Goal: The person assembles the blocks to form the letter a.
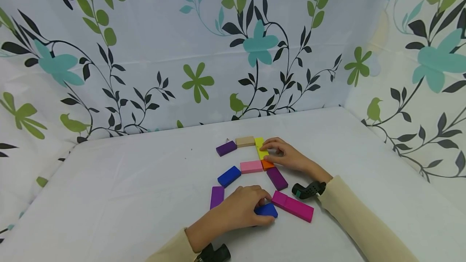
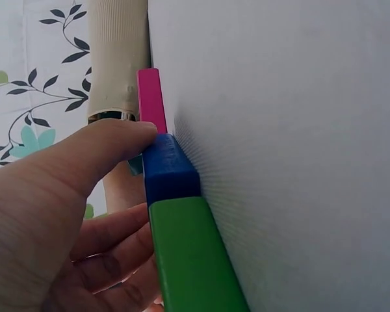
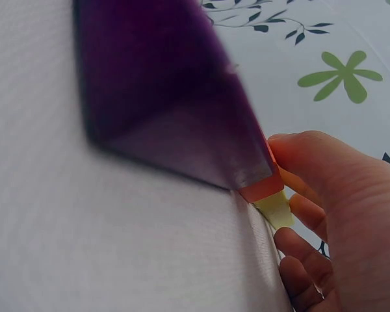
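Observation:
Low in the curved line of blocks, my left hand [image 1: 242, 207] pinches a blue block [image 1: 267, 210], its thumb on one side and fingers on the other. Beside that blue block lies a green block [image 2: 192, 250], visible in the left wrist view and hidden under the hand in the head view. Farther up the line, my right hand [image 1: 287, 155] holds a yellow block [image 1: 259, 144], with thumb and index finger at it. The thumb lies close to the small orange block [image 1: 267, 165], which touches the yellow block's near end.
Purple [image 1: 226, 148], tan [image 1: 245, 142], pink [image 1: 251, 167], blue [image 1: 229, 176] and more purple blocks [image 1: 277, 178] join the outline. A long magenta piece [image 1: 293, 206] extends at lower right. Patterned cloth [image 1: 153, 60] hangs behind the white table [image 1: 145, 189].

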The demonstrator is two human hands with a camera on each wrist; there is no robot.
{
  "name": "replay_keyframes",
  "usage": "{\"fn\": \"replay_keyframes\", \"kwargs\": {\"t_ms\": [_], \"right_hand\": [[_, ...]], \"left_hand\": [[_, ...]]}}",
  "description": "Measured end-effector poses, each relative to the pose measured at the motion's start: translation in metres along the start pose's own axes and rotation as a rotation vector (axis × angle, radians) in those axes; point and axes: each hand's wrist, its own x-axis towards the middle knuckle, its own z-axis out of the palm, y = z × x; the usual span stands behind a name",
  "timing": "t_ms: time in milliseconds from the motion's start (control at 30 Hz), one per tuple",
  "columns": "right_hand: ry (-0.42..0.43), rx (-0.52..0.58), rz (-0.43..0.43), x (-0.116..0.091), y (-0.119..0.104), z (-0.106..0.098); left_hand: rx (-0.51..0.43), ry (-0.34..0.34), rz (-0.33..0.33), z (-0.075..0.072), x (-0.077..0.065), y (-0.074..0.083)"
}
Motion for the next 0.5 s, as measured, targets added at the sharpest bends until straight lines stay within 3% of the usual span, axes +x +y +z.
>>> {"fn": "replay_keyframes", "kwargs": {"t_ms": [300,500], "right_hand": [[-0.003,-0.004,0.004,-0.001,0.0,0.0],[-0.007,-0.009,0.003,0.0,0.0,0.0]], "left_hand": [[0.014,-0.021,0.006,-0.002,-0.001,0.001],[0.016,-0.028,-0.01,-0.005,-0.01,-0.007]]}}
